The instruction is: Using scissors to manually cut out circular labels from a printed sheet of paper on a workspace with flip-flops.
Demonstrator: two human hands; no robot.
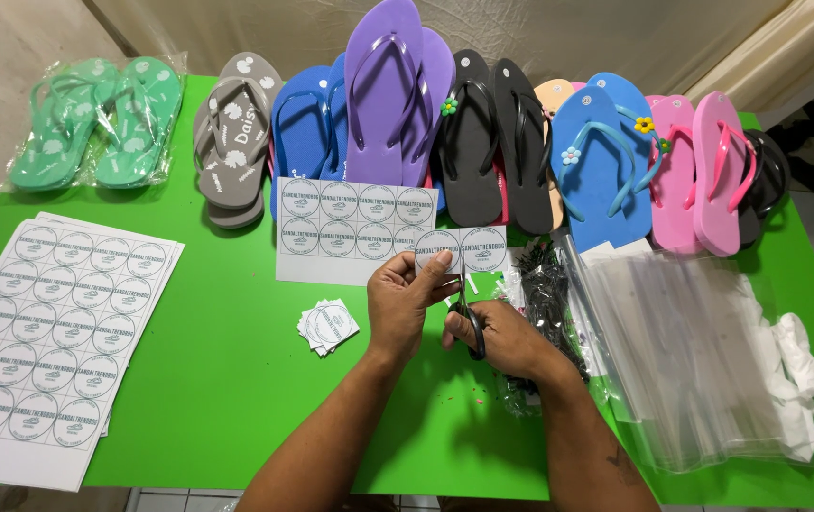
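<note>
Left hand pinches a strip of two round labels up off the green table, taut for cutting. Right hand, fingers closed through the scissors, sets the blades between them; cut labels pile nearby.

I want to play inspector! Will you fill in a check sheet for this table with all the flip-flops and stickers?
Surface: green table, mostly covered along the back and sides.
Job's things: left hand pinches a paper strip of two round labels; right hand works black-handled scissors at the strip.
Clutter: small pile of cut labels; stack of full label sheets; part-cut sheet; row of flip-flops in many colours, a green pair in plastic; clear bags; bag of black fasteners.
Hands: both bare, both busy.
Cables: nothing seen.
Surroundings: pale wall behind, tiled floor below.
</note>
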